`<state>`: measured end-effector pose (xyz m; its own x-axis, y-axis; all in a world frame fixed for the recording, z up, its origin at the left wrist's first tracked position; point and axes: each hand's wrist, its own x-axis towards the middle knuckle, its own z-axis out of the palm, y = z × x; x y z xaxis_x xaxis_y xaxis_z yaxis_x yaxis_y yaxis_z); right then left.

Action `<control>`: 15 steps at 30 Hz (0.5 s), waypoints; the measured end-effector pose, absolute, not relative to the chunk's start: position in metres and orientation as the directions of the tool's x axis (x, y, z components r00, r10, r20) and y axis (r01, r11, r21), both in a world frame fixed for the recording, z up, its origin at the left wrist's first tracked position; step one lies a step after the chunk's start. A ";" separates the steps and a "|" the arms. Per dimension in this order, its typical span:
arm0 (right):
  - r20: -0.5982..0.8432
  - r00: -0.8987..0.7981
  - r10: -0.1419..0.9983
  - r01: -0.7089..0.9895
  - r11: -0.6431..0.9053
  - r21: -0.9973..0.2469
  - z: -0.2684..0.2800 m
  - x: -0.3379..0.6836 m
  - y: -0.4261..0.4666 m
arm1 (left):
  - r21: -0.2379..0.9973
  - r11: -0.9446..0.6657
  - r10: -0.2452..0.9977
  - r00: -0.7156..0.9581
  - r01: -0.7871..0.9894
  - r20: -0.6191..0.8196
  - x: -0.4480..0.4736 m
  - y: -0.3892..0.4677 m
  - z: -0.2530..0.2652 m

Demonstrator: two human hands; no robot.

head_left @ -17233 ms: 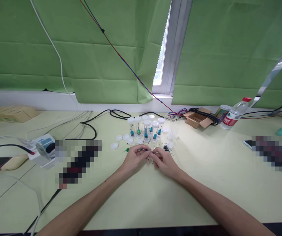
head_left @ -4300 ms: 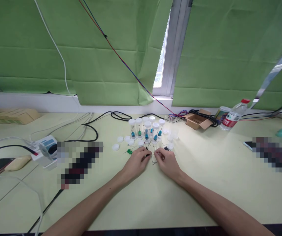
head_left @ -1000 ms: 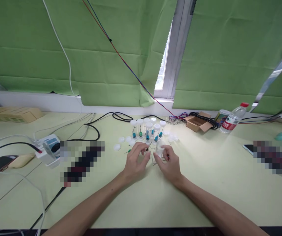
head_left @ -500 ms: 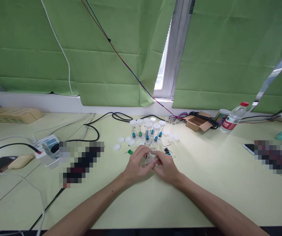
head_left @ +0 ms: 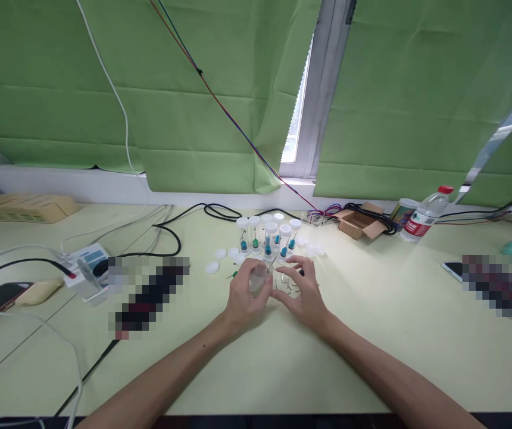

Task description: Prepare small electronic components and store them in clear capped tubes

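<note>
My left hand (head_left: 243,295) is wrapped round a clear plastic jar (head_left: 258,280), which is tilted. Beside it, my right hand (head_left: 303,292) has its thumb and fingers apart with nothing between them. Thin metal pieces (head_left: 288,285) lie on the table by the right fingers, and a small black part (head_left: 301,273) shows partly behind them. A small green part (head_left: 234,274) peeks out left of the left hand. Just beyond my hands stand several clear vials (head_left: 255,233) with white tops, holding blue or green pieces with thin stems.
White round lids (head_left: 212,268) lie left of the vials, with more lids (head_left: 315,249) to the right. Farther back are an open cardboard box (head_left: 358,225) and a water bottle (head_left: 423,217). A power strip (head_left: 86,268) with cables occupies the left, and a phone (head_left: 451,270) lies right.
My hands have come apart. The left has tilted the jar and shifted slightly left; the right has let go and opened its fingers, and thin metal pieces now show near it.
</note>
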<state>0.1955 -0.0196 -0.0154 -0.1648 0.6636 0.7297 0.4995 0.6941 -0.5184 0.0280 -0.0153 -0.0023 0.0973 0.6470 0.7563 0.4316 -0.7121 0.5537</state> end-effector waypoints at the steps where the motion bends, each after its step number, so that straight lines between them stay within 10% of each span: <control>1: 0.716 -0.180 0.675 0.503 0.689 -0.523 -0.015 0.195 -0.020 | 0.560 -0.701 0.655 0.088 0.440 0.750 0.028 -0.016 -0.002; 15: 0.607 -0.393 0.691 0.398 0.723 -0.565 -0.016 0.194 -0.020 | 0.579 -0.685 0.675 0.085 0.443 0.733 0.029 -0.014 -0.007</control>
<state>0.1938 -0.0204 -0.0156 -0.3930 0.6906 0.6071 0.3984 0.7229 -0.5645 0.0286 -0.0136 -0.0068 0.0854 0.6749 0.7330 0.4427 -0.6847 0.5789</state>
